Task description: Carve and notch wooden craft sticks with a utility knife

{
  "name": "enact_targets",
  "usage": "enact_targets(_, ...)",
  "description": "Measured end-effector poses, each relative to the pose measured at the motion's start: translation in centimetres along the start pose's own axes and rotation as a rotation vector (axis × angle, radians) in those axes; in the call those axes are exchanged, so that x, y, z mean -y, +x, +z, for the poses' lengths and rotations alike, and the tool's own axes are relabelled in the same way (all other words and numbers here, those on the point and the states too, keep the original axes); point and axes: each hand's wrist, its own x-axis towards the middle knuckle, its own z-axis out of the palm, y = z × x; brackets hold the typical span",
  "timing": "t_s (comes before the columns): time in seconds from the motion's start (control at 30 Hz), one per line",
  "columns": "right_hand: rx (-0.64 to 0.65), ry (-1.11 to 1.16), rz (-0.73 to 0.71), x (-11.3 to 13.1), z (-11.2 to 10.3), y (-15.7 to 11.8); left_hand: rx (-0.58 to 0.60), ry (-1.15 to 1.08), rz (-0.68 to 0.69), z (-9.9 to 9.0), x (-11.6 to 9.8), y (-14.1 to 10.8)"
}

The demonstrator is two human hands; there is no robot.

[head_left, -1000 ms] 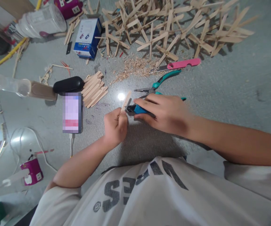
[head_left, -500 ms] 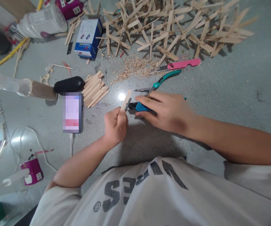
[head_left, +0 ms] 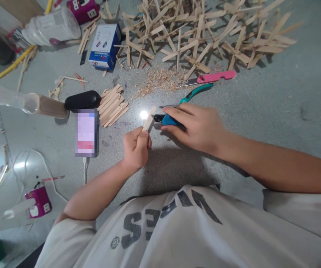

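Observation:
My left hand (head_left: 137, 147) is closed around the lower end of a wooden popsicle stick (head_left: 150, 118), which points up and slightly right. In my right hand (head_left: 198, 126) is a blue utility knife (head_left: 169, 120); its dark tip lies at the stick's right edge, and most of its handle is hidden under my palm. Just beyond that hand lie long-nose pliers with green handles (head_left: 196, 92), partly covered by my fingers. Left of the stick rests a flat stack of popsicle sticks (head_left: 112, 106).
A heap of crossed popsicle sticks (head_left: 182, 37) fills the back, with wood shavings (head_left: 160, 80) before it. A pink-handled knife (head_left: 216, 77) lies near the pliers. A phone (head_left: 86, 133) on a cable, a black case (head_left: 82, 101) and a blue-white box (head_left: 106, 46) stand left.
My right hand and the utility knife have shifted slightly up the popsicle stick, away from my body. My left hand keeps its hold almost unmoved.

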Motion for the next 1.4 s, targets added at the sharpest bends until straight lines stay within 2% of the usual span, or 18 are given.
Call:
enact_targets(0.1, -0.044, 0.028, 0.037, -0.2, -0.4, 0.2, -0.024, 0.007, -0.001, 0.2, -0.5, -0.1)
enact_targets(0.17, -0.122, 0.068, 0.032, -0.4, -0.8, 0.2, -0.043, -0.048, -0.079, 0.4, -1.1, -0.4)
enact_targets(0.27, -0.231, 0.161, 0.030, -0.6, -1.5, 0.3, -0.020, -0.223, -0.315, 1.0, -2.5, -1.6)
enact_targets(0.33, -0.239, 0.211, 0.062, -0.7, -1.9, 0.5, 0.014, -0.345, -0.510, 1.6, -3.4, -2.7)
enact_targets(0.43, -0.226, 0.239, 0.129, -1.0, -2.3, 0.9, -0.003, -0.471, -0.780, 2.6, -4.8, -4.3)
enact_targets(0.53, -0.245, 0.340, 0.154, -1.3, -2.2, 1.6, 0.007, -0.508, -0.955, 3.3, -5.9, -6.0)
enact_targets(0.6, -0.232, 0.496, 0.198, -1.5, -2.1, 2.0, 0.063, -0.517, -1.000, 3.3, -6.3, -7.3)
enact_targets(0.7, -0.146, 0.792, 0.327, -1.7, -2.0, 2.5, 0.169, -0.458, -0.857, 2.1, -6.1, -9.3)
enact_targets(0.77, -0.091, 0.939, 0.382, -1.7, -1.9, 2.8, 0.302, -0.288, -0.693, 0.9, -5.5, -10.1)
enact_targets(0.8, -0.070, 0.995, 0.397, -1.7, -1.8, 2.9, 0.392, -0.128, -0.544, 0.3, -5.0, -10.1)
enact_targets(0.83, -0.048, 1.044, 0.411, -1.6, -1.8, 2.9, 0.456, 0.072, -0.332, -0.3, -4.5, -9.9)
enact_targets(0.9, 0.004, 1.118, 0.450, -1.4, -1.5, 3.0, 0.447, 0.501, 0.156, -1.2, -3.2, -8.7)
enact_targets(0.93, 0.032, 1.143, 0.471, -1.3, -1.3, 3.0, 0.444, 0.690, 0.316, -1.5, -2.4, -8.0)
enact_targets(1.0, 0.087, 1.167, 0.499, -1.1, -1.1, 2.9, 0.485, 0.942, 0.468, -1.9, -0.7, -6.5)
enact_targets(1.1, 0.195, 1.161, 0.529, -0.8, -1.0, 2.8, 0.562, 1.097, 0.526, -2.1, 1.2, -5.3)
enact_targets(1.2, 0.334, 1.067, 0.549, -0.5, -1.4, 2.5, 0.590, 1.144, 0.524, -2.3, 1.6, -5.3)
enact_targets(1.3, 0.496, 0.854, 0.533, 0.2, -2.5, 2.1, 0.584, 1.128, 0.497, -2.7, 1.1, -5.6)
enact_targets(1.4, 0.747, 0.493, 0.387, 1.5, -3.7, 1.8, 0.550, 1.056, 0.459, -2.9, 1.0, -5.9)
